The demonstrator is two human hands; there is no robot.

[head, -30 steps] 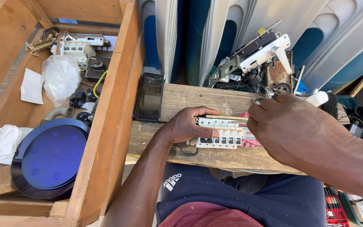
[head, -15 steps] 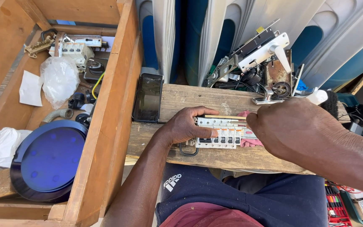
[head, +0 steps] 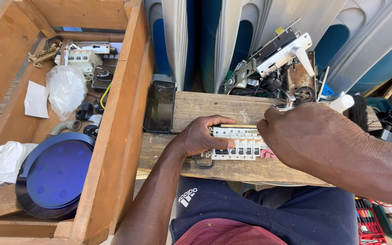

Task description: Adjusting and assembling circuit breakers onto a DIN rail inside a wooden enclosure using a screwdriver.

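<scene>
Nothing moved: both hands [head: 250, 138] still grip breaker row [head: 237, 144]; crate [head: 119, 136] holds blue lid [head: 55, 179].

There is a single view, from a camera worn on the person's head. It looks steeply down and slightly forward, close over a rough wooden plank [head: 205, 106] that crosses the frame just above the person's lap. The left hand [head: 200, 136] and right hand [head: 314, 134] sit near the centre, close to the lens. On the left the view takes in an open wooden crate [head: 114, 136]; along the top edge it reaches upright white and blue panels [head: 196, 41]. No second view overlaps it.
</scene>
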